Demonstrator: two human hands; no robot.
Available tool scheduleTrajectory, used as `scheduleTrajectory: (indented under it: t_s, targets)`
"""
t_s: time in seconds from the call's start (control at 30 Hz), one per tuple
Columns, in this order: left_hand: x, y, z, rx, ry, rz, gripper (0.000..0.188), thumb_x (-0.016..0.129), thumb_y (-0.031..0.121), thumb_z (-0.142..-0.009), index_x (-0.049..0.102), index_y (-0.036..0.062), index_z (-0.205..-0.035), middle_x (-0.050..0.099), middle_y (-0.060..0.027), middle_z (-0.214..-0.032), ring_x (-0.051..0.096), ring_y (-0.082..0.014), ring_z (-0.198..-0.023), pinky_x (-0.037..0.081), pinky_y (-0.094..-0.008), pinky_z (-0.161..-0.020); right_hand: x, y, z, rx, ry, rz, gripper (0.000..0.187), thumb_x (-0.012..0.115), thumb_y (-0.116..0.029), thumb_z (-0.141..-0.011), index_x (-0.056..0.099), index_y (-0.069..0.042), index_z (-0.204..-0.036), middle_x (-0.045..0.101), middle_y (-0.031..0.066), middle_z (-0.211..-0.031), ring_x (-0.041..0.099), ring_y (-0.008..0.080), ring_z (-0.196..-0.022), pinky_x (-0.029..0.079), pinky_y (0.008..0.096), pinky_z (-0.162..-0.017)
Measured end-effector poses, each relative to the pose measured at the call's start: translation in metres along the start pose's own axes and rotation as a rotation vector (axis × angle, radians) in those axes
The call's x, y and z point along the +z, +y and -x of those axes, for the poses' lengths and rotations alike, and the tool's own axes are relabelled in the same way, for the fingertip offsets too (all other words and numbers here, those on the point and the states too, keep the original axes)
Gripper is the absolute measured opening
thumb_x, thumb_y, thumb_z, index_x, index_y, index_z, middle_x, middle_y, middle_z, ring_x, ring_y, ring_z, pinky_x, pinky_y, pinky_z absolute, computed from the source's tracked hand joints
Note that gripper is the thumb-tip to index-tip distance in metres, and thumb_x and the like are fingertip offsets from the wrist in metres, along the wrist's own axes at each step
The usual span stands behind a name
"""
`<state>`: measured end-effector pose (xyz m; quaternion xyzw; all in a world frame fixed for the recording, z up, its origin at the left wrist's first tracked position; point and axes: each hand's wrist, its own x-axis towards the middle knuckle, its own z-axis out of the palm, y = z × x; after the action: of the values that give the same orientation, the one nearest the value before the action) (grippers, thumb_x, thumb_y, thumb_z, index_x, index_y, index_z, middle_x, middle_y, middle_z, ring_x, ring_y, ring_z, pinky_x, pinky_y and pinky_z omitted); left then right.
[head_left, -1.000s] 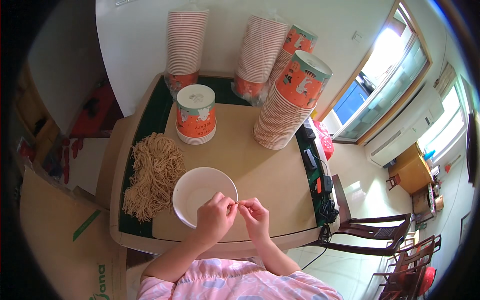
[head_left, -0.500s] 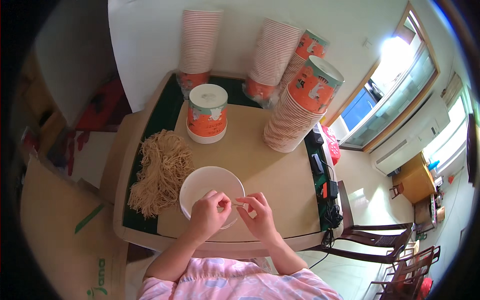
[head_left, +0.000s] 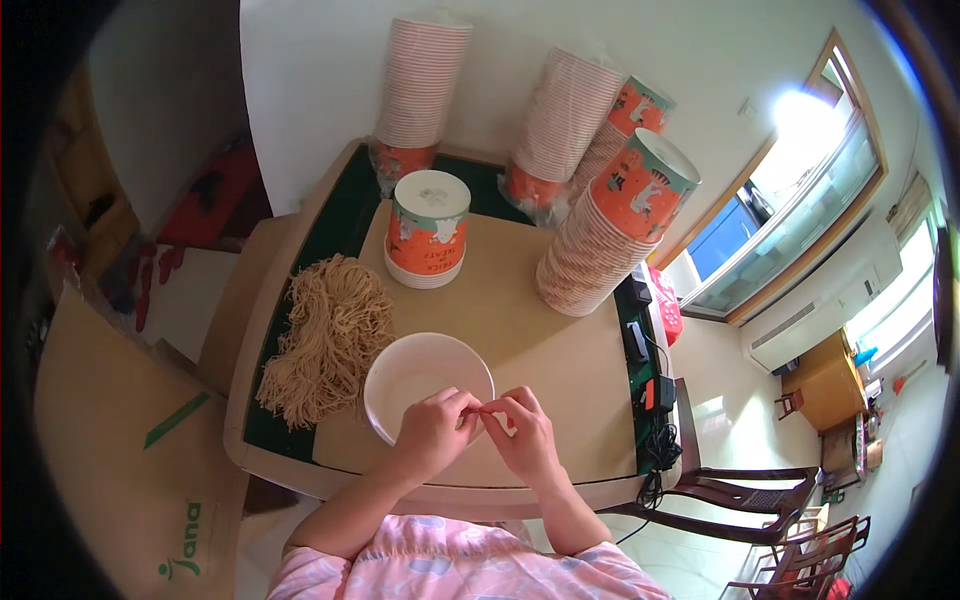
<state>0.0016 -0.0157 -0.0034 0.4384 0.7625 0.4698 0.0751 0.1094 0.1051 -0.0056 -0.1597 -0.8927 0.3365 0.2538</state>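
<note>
A white bucket [head_left: 405,372] stands open end up at the table's near side. My left hand [head_left: 436,432] is over its right front rim, thumb and fingers pinched together. Just to its right, my right hand [head_left: 524,436] pinches too, and the fingertips of both hands meet. A thin beige string is between them, mostly hidden by the fingers. Left of the bucket lies a loose heap of beige string [head_left: 332,340], many strands tangled together. Behind the bucket, a short stack of orange and green printed paper buckets [head_left: 428,235] sits upside down.
Tall nested stacks of paper buckets [head_left: 598,255] stand at the back and right, some in clear plastic. Power adapters and cables [head_left: 660,395] line the table's right edge. A large cardboard box [head_left: 120,440] is at the left, a dark wooden chair [head_left: 745,490] at the right.
Both hands have come closer together, fingertips now touching, and the string that showed between them is mostly covered. The whole view has shifted slightly.
</note>
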Motion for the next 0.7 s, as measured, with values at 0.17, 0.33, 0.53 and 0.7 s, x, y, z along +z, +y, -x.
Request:
scheduleTrajectory:
  t_s: [0.17,0.33,0.53,0.7]
  targets:
    - [0.000,0.001,0.001,0.001,0.035,0.066,0.008,0.068,0.005,-0.079,0.064,0.0033,-0.086,0.064,-0.0112,-0.079,0.064,-0.0253,-0.063,0.051,-0.0337,-0.057,0.000,-0.006,-0.002,0.033,0.008,-0.005,0.015,0.072,-0.009,-0.079,0.066,-0.008,-0.093,0.058,0.0075,-0.092,0.057,0.0198,-0.069,0.048,0.0308,-0.062]
    - [-0.002,0.003,0.001,0.006,0.042,0.055,0.009,0.068,0.002,-0.077,0.062,0.0030,-0.085,0.064,-0.0113,-0.079,0.064,-0.0244,-0.064,0.050,-0.0335,-0.057,0.004,-0.003,-0.007,-0.016,-0.055,0.068,0.009,0.068,-0.016,-0.082,0.065,-0.010,-0.088,0.059,0.0084,-0.092,0.059,0.0281,-0.078,0.046,0.0386,-0.073]
    - [-0.012,-0.003,0.001,-0.056,0.049,0.028,0.010,0.067,0.003,-0.077,0.060,0.0043,-0.085,0.063,-0.0099,-0.081,0.065,-0.0256,-0.068,0.052,-0.0362,-0.060,0.002,0.000,-0.009,-0.029,-0.057,0.067,0.006,0.070,-0.013,-0.080,0.067,-0.010,-0.084,0.059,0.0072,-0.087,0.059,0.0264,-0.076,0.045,0.0372,-0.071]
    - [-0.018,-0.002,-0.002,-0.083,0.058,0.126,0.013,0.068,0.004,-0.078,0.062,0.0040,-0.089,0.065,-0.0108,-0.085,0.065,-0.0236,-0.068,0.053,-0.0346,-0.061,-0.002,-0.003,-0.010,-0.021,-0.046,0.081,0.007,0.072,-0.010,-0.077,0.068,-0.008,-0.082,0.059,0.0073,-0.084,0.058,0.0261,-0.072,0.047,0.0377,-0.067]
